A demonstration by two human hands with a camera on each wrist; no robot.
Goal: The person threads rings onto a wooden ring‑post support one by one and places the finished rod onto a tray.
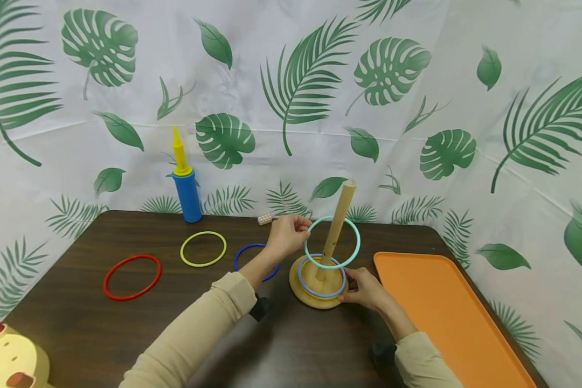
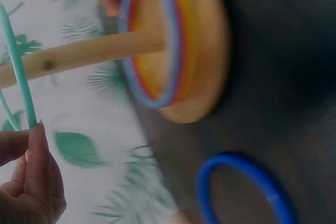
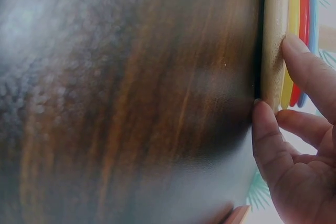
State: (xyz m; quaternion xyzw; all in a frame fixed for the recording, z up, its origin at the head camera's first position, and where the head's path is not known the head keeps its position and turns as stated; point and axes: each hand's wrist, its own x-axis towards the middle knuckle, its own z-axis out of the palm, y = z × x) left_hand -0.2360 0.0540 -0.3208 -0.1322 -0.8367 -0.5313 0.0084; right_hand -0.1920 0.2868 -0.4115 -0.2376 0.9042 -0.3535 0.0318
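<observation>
A mint-green ring (image 1: 359,242) is pinched between the thumb and fingers of my left hand (image 1: 287,237). It hangs tilted around the upright wooden post (image 1: 338,218), above the stand's round base (image 1: 297,290). Low on the base lie a light blue ring (image 2: 177,40), a red ring (image 3: 303,24) and a yellow ring (image 3: 293,19), stacked around the post. My right hand (image 1: 367,289) grips the base's right edge; in the right wrist view the thumb and fingers hold its rim (image 3: 274,40).
On the dark table (image 1: 199,323), left of the stand, lie a blue ring (image 1: 242,248), a yellow-green ring (image 1: 203,233) and a red ring (image 1: 132,297). A blue-yellow hand pump (image 1: 188,196) and a small toy brick (image 1: 264,219) stand behind. An orange tray (image 1: 431,302) lies right, a yellow toy (image 1: 16,355) front left.
</observation>
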